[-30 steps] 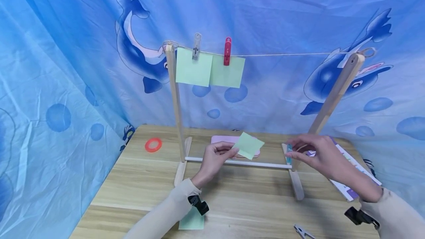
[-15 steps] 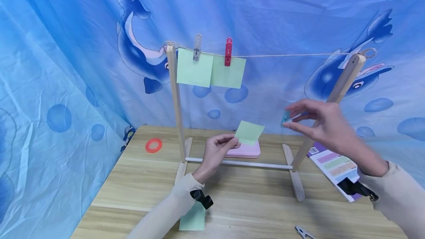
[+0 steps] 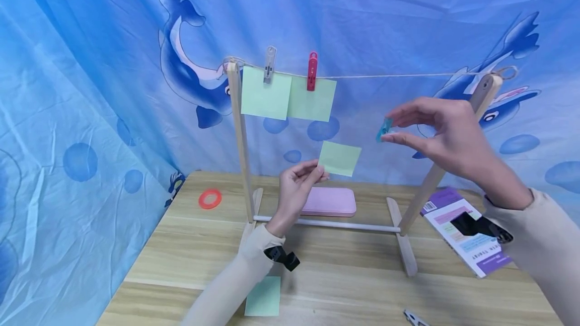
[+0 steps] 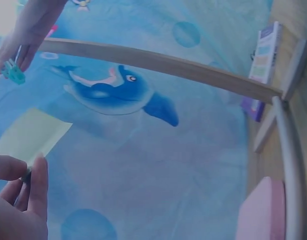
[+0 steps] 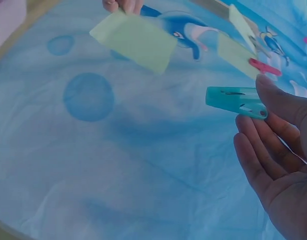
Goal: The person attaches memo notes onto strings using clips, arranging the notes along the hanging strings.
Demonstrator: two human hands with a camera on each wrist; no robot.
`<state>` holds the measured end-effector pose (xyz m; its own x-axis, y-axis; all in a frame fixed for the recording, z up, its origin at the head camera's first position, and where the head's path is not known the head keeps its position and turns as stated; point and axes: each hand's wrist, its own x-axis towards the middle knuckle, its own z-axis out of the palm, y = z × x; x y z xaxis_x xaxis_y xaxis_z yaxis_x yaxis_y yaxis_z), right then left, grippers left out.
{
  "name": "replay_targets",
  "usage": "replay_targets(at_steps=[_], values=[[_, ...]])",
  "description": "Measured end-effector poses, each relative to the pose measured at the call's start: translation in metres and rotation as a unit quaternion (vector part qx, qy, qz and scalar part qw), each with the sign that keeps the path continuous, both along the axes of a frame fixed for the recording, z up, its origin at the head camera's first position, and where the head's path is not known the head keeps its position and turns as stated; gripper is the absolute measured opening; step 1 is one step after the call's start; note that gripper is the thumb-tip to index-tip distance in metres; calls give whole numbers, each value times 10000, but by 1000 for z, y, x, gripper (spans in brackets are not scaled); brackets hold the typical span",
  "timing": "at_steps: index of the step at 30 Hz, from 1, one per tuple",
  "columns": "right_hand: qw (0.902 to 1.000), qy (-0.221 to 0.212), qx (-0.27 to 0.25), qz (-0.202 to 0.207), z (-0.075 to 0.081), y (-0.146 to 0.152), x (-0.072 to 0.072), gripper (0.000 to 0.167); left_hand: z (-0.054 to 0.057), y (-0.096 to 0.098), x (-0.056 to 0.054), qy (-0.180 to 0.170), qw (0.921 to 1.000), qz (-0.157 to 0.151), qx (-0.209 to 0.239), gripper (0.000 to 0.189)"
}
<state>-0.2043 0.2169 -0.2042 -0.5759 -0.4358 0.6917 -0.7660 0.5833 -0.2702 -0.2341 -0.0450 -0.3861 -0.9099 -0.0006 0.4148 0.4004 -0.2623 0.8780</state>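
My left hand [image 3: 296,187] pinches a light green paper square [image 3: 340,158] by its lower left corner, below the string [image 3: 385,76]. To the right, my right hand [image 3: 446,132] pinches a teal clothespin [image 3: 384,130] between thumb and fingers; its nose points toward the left in the right wrist view, clear of the paper. Two more green sheets [image 3: 265,95] hang from the string at the left, one under a clear grey clothespin [image 3: 269,64], the other under a red clothespin [image 3: 312,71].
The wooden frame has a left post [image 3: 240,140], a right post [image 3: 428,190] and a white bottom rod [image 3: 353,225]. A pink case [image 3: 333,202] lies behind it. Around it are an orange ring [image 3: 210,198], a green sheet [image 3: 264,298], a grey clothespin [image 3: 414,318] and a purple-white booklet [image 3: 471,235].
My right hand has risen from beside the right post with the teal clothespin. My left hand has lifted the green paper toward the string.
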Motion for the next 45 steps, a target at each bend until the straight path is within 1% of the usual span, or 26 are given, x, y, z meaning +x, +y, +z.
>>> replay_targets(at_steps=[3,6,9,14,16,19,24,31,36,41,45], values=[[9999,58,-69,-101,6,-3,0,36,8,1,-1,90,9999,134,19,29],[9996,150,-56,-232,12,-5,-1,31,15,1,-2,131,9996,245,54,26],[9991,207,-68,-367,18,-7,-1,25,22,3,-4,150,9995,224,148,23],[9983,145,-226,-527,30,-13,-1,17,35,6,-7,276,9988,135,379,22],[9982,172,-274,-498,35,-16,-3,15,39,7,-8,321,9981,154,499,22],[9981,320,-317,-424,42,-22,-5,13,45,9,-8,361,9969,180,677,21],[9972,488,-449,-345,51,-30,-9,10,54,13,-9,440,9951,123,871,23],[9959,426,-780,-176,64,-38,-13,10,68,19,-11,647,9925,195,1019,24],[9934,414,-1057,-138,73,-40,-16,12,74,23,-13,812,9909,222,1053,25],[9928,530,-1049,-244,78,-44,-21,16,77,29,-13,830,9892,218,1185,25],[9927,427,-1081,-315,82,-48,-27,18,79,32,-11,839,9887,208,1227,23]])
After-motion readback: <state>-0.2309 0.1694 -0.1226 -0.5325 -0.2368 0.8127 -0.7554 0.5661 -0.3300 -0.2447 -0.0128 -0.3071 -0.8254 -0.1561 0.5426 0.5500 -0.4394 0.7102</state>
